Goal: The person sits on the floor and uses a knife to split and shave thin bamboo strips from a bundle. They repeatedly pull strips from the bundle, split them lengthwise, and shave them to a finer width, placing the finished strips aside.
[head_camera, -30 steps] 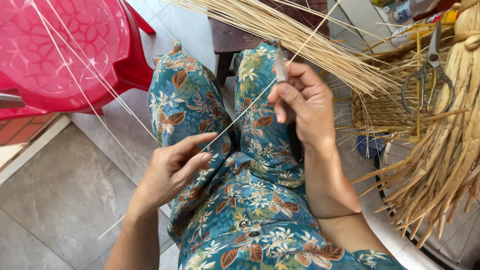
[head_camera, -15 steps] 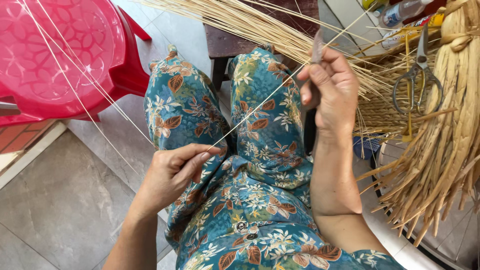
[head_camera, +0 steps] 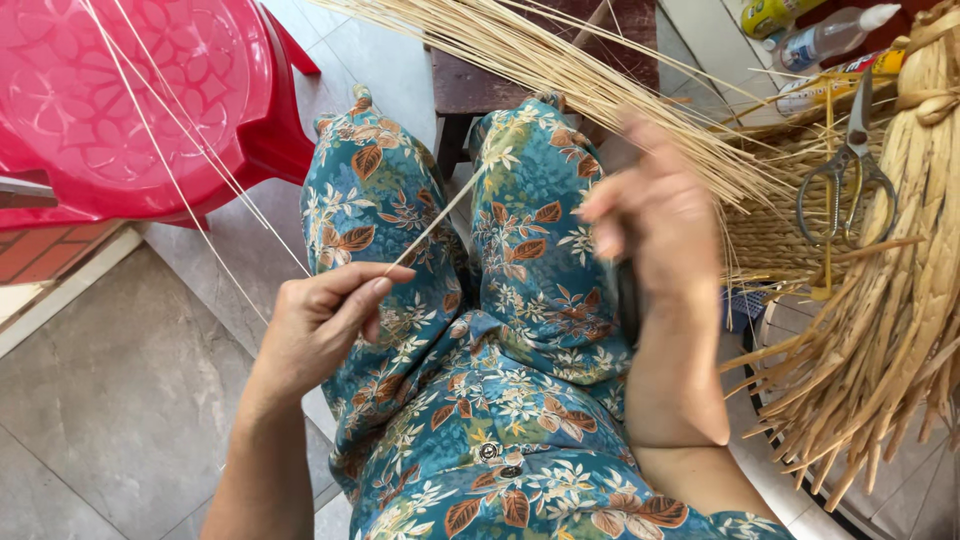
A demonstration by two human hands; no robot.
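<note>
Thin pale reed strand: it runs on a slant across my lap, from my left hand up toward my right, over the floral-patterned teal trousers I am wearing. My left hand sits over my left thigh; its fingers are closed in a pinch on the lower end of the strand, thumb against forefinger, the rest curled loosely. My right hand is raised above my right thigh and is blurred. Its fingers are bent inward, and a dark object shows beneath the palm, but I cannot tell how tightly they close or whether they grip the upper end of the strand.

Surroundings: a large bundle of straight pale reeds crosses the top of the view from upper left to right, passing just behind my right hand. A few loose strands lie across the red plastic chair at upper left. At right, a sheaf of broad dried straw hangs down with its cut ends fanned out, beside a woven basket piece. A pair of metal scissors rests on that woven work, points upward. A clear plastic bottle lies at the upper right corner. A dark wooden stool stands beyond my knees. Grey floor tiles fill the lower left
</note>
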